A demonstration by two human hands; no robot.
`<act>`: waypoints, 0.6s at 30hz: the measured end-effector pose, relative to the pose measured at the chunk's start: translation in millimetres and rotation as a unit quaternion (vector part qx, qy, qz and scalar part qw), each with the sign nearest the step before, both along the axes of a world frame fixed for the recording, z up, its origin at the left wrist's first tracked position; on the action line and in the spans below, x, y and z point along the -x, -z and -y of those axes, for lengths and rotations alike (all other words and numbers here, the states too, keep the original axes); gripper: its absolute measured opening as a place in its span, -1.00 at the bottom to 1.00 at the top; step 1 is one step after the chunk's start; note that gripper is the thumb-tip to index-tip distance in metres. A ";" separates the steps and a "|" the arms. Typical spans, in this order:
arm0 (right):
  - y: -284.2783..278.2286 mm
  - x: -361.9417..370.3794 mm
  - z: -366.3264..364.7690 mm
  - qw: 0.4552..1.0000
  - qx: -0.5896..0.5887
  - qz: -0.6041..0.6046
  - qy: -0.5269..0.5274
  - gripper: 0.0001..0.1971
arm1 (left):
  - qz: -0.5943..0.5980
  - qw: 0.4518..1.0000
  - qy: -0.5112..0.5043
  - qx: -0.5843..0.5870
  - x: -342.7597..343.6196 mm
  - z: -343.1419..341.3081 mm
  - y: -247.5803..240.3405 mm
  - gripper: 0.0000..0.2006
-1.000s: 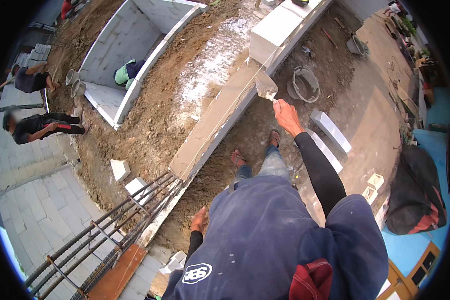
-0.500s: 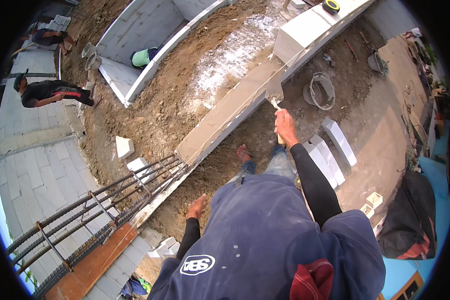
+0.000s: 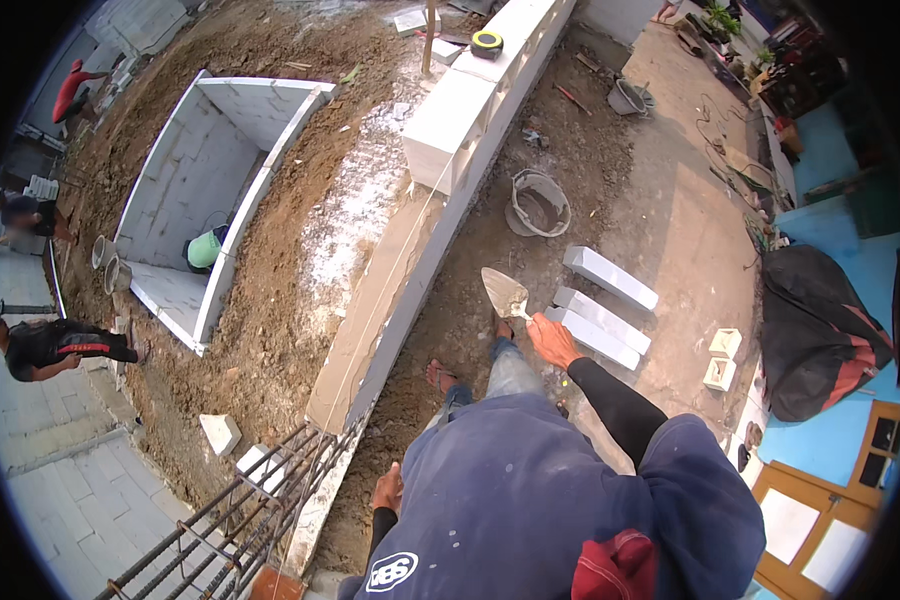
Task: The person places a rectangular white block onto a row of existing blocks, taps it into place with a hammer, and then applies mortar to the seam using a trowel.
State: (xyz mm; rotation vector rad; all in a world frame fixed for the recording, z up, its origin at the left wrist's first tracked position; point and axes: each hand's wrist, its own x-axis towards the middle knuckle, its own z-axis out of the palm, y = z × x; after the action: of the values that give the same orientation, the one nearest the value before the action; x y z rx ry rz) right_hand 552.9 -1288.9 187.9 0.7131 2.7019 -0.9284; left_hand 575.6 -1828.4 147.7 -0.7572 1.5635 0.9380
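Note:
My right hand (image 3: pixel 553 340) is closed round the handle of a trowel (image 3: pixel 503 292), its pointed blade smeared with mortar. The trowel is held in front of me, right of a low block wall and apart from it. Along the wall top lies a smoothed bed of grey mortar (image 3: pixel 378 290), with a string line stretched over it. White blocks (image 3: pixel 440 135) stand on the wall at the mortar's far end. My left hand (image 3: pixel 388 488) hangs low beside my body, partly covered by my shirt, fingers loose and holding nothing visible. Nearest to it is the wall's near end.
A mortar bucket (image 3: pixel 538 205) and several long pale blocks (image 3: pixel 598 328) lie on the ground to the right. Rebar (image 3: pixel 220 525) juts from the wall's near end. A tape measure (image 3: pixel 487 43) sits on the far blocks. Left stand a block-lined pit (image 3: pixel 185 165) and a person (image 3: pixel 55 345).
My right hand has drawn the trowel back off the mortar bed, toward me and the pale blocks. The view has turned right. My left hand still hangs low.

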 end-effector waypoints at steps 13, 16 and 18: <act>35.6 -57.5 -187.8 0.907 0.201 0.098 0.356 -0.51 | -0.063 0.998 0.027 -0.006 83.7 -153.0 -32.7 -0.47; 61.2 -28.1 -232.3 0.908 0.231 0.104 0.332 -0.49 | -0.115 0.992 0.043 -0.020 68.9 -149.8 -47.7 -0.54; 67.4 17.9 -267.1 0.917 0.238 0.154 0.280 -0.57 | -0.085 0.996 0.023 0.032 68.8 -183.6 -57.3 -0.54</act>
State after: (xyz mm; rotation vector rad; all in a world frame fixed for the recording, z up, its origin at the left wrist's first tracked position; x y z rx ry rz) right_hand 535.0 -1021.8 120.5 1.4015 1.9015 -1.3857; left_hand 506.8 -1644.8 205.0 -0.6985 1.7596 0.9426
